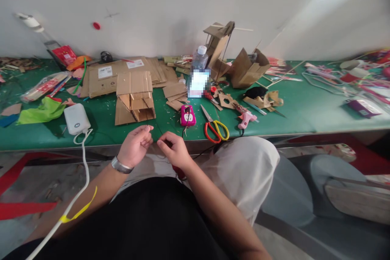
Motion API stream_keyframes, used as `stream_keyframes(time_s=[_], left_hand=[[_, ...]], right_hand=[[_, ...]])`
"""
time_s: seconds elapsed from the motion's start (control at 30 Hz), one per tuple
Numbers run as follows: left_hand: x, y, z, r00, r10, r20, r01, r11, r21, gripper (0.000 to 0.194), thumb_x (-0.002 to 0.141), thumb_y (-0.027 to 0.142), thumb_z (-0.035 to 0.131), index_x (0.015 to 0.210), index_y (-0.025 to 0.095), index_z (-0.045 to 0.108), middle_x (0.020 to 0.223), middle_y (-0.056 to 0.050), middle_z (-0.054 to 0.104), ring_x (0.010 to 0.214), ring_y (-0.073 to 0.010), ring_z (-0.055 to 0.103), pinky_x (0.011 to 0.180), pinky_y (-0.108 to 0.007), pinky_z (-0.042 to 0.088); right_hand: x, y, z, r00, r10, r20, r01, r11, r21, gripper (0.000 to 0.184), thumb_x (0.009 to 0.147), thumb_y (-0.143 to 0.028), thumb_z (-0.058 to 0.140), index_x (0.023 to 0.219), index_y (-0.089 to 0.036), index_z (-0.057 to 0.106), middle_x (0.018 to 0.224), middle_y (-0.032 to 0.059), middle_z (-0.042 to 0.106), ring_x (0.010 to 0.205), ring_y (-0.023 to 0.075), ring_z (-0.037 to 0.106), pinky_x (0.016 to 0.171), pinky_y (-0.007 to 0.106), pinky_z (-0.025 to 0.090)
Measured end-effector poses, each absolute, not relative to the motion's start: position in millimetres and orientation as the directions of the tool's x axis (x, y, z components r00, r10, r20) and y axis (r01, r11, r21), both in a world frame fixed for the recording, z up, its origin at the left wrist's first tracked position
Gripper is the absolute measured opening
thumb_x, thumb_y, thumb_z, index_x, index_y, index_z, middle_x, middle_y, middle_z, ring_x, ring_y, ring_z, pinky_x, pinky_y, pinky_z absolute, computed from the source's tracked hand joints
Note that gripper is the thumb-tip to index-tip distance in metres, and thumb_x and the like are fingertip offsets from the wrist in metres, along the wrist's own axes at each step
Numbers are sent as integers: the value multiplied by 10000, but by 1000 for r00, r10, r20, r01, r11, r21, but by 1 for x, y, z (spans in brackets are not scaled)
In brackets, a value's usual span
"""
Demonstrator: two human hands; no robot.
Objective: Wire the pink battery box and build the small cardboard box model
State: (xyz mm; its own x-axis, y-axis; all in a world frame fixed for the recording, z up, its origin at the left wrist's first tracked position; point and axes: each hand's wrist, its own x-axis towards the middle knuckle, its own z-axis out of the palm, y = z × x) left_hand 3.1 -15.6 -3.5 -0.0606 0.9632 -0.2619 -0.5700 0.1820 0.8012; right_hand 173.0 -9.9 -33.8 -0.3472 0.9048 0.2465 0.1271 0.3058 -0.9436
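My left hand [136, 145] is raised at the table's front edge, its fingers curled and pinched together. A thin dark thread [147, 119] shows faintly at its fingertips. Close by on the right, my right hand [174, 149] is closed too, thumb against forefinger; the thread seems to run to it, though what lies inside the fingers is hidden. Just beyond my left hand stands a folded cardboard structure [134, 91] with an open end. A pink device [188, 115] with a dark cord lies past my right hand, and scissors [215, 128] with red and yellow handles rest beside it.
A pink glue gun [246, 119] lies right of the scissors. A white power bank [76, 119] with a cable is at the left. Flat cardboard [100, 83], a bottle [200, 59], a lit, blurred-out screen [198, 83] and a cardboard box [248, 69] stand toward the wall.
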Motion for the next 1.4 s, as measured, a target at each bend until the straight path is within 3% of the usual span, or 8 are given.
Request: stream_keyframes(time_s=[0.27, 0.47, 0.6, 0.73, 0.83, 1.0, 1.2, 1.4], left_hand=[[-24, 7, 3, -178, 965, -192, -631, 38, 775, 177, 782, 221, 891, 862, 126, 765, 513, 102, 326, 471, -35, 305, 491, -177, 323], [-43, 17, 0, -241, 951, -192, -637, -6, 771, 153, 816, 207, 870, 881, 139, 749, 507, 107, 338, 451, -32, 332, 488, -177, 324], [-34, 7, -5, -193, 944, -268, -675, 70, 734, 254, 826, 328, 884, 961, 150, 763, 563, 86, 436, 499, -50, 419, 530, -192, 398], [-16, -13, -16, 47, 928, -370, -648, 310, 696, 540, 784, 524, 896, 1118, 115, 785, 712, 25, 576, 586, -83, 504, 580, -234, 464], [-4, -27, -25, 129, 920, -371, -596, 371, 712, 486, 782, 501, 904, 1034, 97, 809, 766, -28, 637, 676, -117, 565, 621, -244, 477], [5, -31, -26, 104, 930, -353, -563, 348, 750, 347, 743, 367, 941, 937, 108, 815, 811, -50, 691, 690, -113, 575, 629, -234, 474], [4, -27, -19, 23, 933, -360, -565, 309, 765, 493, 730, 370, 956, 1139, 157, 781, 817, -4, 668, 663, -87, 567, 615, -204, 481], [11, -37, -25, 77, 918, -390, -615, 351, 706, 385, 726, 417, 954, 909, 145, 752, 769, -2, 650, 684, -106, 604, 617, -215, 494]], right_hand=[[175, -10, -32, -421, 877, 230, 149, 317, -937, 208, 986, -296, 567, 814, -200, 636, 778, 1, 625, 756, 156, 574, 724, 276, 434], [175, -10, -32, -441, 871, 215, 165, 314, -935, 316, 1003, -379, 561, 739, -206, 561, 715, -19, 541, 697, 144, 506, 664, 272, 382], [175, -9, -33, -428, 880, 206, 180, 306, -935, 389, 1029, -438, 538, 716, -207, 538, 683, -25, 513, 674, 140, 481, 642, 271, 364], [176, -10, -31, -429, 879, 209, 196, 317, -928, 377, 1034, -424, 539, 728, -204, 550, 693, -23, 528, 675, 138, 485, 647, 270, 372], [176, -11, -30, -442, 869, 222, 205, 339, -918, 339, 1025, -393, 564, 748, -199, 574, 723, -15, 564, 687, 139, 500, 662, 270, 387], [176, -11, -30, -471, 847, 246, 220, 383, -897, 299, 1020, -359, 591, 767, -200, 594, 733, -7, 576, 692, 144, 518, 661, 273, 384], [178, -10, -29, -469, 839, 278, 246, 426, -871, 252, 1021, -307, 593, 790, -207, 588, 745, -8, 575, 702, 148, 536, 686, 277, 391], [180, -9, -32, -505, 813, 288, 285, 473, -834, 229, 1024, -306, 601, 815, -212, 601, 788, 14, 580, 751, 172, 555, 695, 291, 389]])
